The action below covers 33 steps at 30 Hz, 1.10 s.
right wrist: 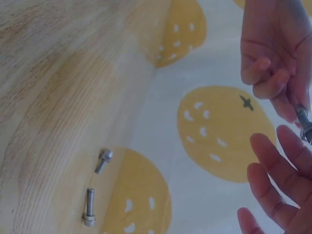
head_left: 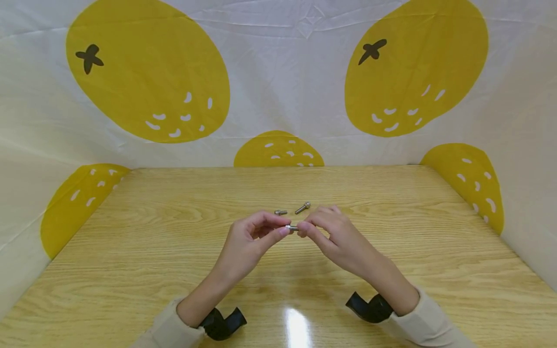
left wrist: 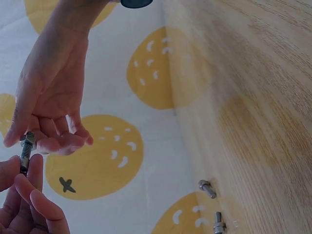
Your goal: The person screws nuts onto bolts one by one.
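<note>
At the middle of the table, my left hand [head_left: 252, 241] pinches one end of a small metal bolt [head_left: 293, 228] between thumb and finger. My right hand [head_left: 341, 237] has thumb and fingertip at the other end. In the left wrist view a hex nut [left wrist: 28, 139] sits on the bolt's threaded shank [left wrist: 26, 152], between the right thumb and fingers. The left fingers cover the far end there. Behind the hands lie two more bolts, a left one [head_left: 280, 212] and a right one [head_left: 303, 208]. Each has a thicker end.
The wood-grain table [head_left: 152, 270] spreads out around the hands. A white cloth with yellow fruit prints [head_left: 283, 72] rises at the back and both sides. Black straps with mounts [head_left: 222, 325] are on both wrists, below the light sleeves.
</note>
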Each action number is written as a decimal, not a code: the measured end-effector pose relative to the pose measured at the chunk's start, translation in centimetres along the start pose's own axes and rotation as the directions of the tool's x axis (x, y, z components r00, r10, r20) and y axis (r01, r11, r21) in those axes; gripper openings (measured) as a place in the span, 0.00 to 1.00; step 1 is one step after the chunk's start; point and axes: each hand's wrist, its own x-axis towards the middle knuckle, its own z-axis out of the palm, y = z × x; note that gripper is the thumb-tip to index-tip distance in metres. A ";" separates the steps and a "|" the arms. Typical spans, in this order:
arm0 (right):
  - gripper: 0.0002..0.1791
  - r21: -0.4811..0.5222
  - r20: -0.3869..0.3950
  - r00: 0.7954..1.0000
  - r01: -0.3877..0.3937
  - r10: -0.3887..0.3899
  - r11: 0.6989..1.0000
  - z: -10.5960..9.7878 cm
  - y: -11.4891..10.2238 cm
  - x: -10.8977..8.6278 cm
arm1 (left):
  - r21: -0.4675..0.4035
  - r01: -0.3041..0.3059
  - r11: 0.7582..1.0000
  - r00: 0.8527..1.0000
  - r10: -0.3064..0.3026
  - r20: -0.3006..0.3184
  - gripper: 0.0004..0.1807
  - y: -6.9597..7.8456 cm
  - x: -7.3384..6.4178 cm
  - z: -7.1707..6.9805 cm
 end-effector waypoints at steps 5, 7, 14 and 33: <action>0.09 0.042 -0.001 0.999 -0.037 0.037 0.998 -0.2 -0.2 -0.1 | 0.007 0.005 1.000 1.000 -0.005 -0.006 0.09 -0.1 0.0 -0.1; 0.14 0.052 -0.016 1.000 0.012 -0.012 0.999 -0.2 -0.2 -0.1 | 0.009 0.003 1.000 1.000 -0.003 -0.007 0.10 -0.1 0.1 -0.1; 0.16 0.047 -0.083 0.975 0.213 -0.208 0.976 0.1 0.4 0.2 | 0.004 0.006 1.000 1.000 -0.006 0.002 0.09 0.0 0.0 -0.1; 0.07 0.011 -0.019 0.999 0.042 -0.042 0.999 -0.2 0.1 0.0 | 0.054 -0.029 0.998 0.999 0.030 -0.020 0.09 0.1 0.0 -0.2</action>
